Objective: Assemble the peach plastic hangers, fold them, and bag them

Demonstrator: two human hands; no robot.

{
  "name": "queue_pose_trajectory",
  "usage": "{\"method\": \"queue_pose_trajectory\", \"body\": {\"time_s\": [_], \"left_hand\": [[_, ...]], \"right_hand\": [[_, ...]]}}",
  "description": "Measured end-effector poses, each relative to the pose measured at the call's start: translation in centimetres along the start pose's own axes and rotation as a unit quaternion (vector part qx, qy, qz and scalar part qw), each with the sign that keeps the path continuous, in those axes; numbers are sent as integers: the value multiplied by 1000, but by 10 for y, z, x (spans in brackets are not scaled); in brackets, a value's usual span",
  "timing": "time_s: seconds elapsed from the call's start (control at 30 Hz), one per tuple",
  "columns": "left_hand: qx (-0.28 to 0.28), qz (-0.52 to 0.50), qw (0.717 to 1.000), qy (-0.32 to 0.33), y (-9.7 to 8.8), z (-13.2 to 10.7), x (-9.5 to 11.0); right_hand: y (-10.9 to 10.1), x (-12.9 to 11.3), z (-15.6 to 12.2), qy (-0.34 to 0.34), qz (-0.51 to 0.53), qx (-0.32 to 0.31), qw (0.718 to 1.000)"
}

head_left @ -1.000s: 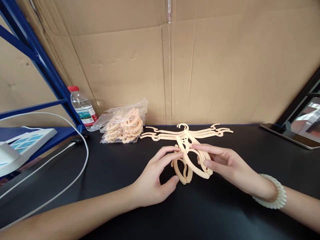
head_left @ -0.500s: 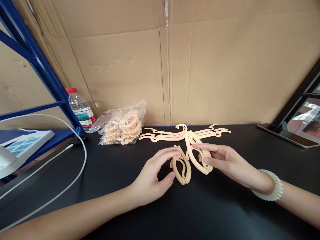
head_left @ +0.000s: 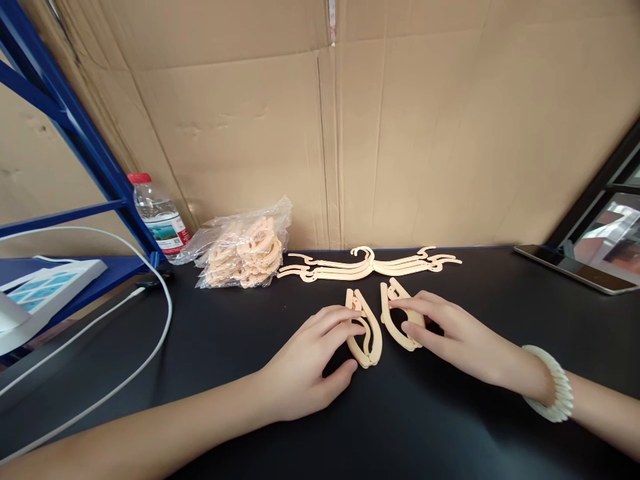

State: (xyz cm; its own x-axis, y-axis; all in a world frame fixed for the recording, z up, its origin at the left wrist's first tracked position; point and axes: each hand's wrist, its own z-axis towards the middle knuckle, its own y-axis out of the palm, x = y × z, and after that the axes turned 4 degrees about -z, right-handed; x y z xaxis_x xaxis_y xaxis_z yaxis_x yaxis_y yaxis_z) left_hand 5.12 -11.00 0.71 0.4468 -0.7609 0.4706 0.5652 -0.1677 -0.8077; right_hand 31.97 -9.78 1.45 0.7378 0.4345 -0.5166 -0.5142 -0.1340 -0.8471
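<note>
Two folded, cream-coloured folding hangers lie side by side on the black table. My left hand (head_left: 317, 360) rests its spread fingertips on the left folded hanger (head_left: 373, 343), its thumb close to the lower edge. My right hand (head_left: 450, 333) grips the right folded hanger (head_left: 395, 327) by its right side, thumb and forefinger reaching over the loop; the other fingers are partly hidden. Behind them several unfolded hangers (head_left: 345, 273) lie stacked with their arms spread, one hook curling upward at the middle.
A clear plastic bag of folded hangers (head_left: 245, 257) sits at the back left, beside a red-capped water bottle (head_left: 160, 220). White cable (head_left: 170, 300) loops over the left side. A phone (head_left: 575, 269) lies at the back right. A cardboard wall (head_left: 425, 133) bounds the table behind.
The right folded hanger has come down from above the table to lie beside the left one, uncovering the unfolded stack. My left fingers have moved further over the left folded hanger.
</note>
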Motion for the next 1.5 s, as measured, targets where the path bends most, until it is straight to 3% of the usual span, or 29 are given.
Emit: {"method": "queue_pose_trajectory", "body": {"time_s": [0.23,0.53,0.77,0.9,1.03,1.17,1.33,1.5], "left_hand": [[-24,21,999,-5,0,0,0],[4,32,999,-19,0,1,-3],[-21,61,997,-40,-1,0,-5],[26,37,998,-54,-2,0,-6],[103,33,992,-65,-10,3,-18],[127,2,985,-121,-15,4,-34],[143,-36,975,-165,-15,5,-38],[114,-28,979,-165,-14,5,-37]], "right_hand": [[1,-2,-2,-29,-79,-17,996],[-1,4,4,-86,-81,-25,993],[0,8,8,-122,-113,-21,986],[-6,11,9,-120,-134,26,983],[-16,28,18,-42,-117,85,989],[-26,54,29,12,-108,120,987],[-34,75,35,4,-156,150,976],[-37,91,39,-34,-189,176,965]]}}
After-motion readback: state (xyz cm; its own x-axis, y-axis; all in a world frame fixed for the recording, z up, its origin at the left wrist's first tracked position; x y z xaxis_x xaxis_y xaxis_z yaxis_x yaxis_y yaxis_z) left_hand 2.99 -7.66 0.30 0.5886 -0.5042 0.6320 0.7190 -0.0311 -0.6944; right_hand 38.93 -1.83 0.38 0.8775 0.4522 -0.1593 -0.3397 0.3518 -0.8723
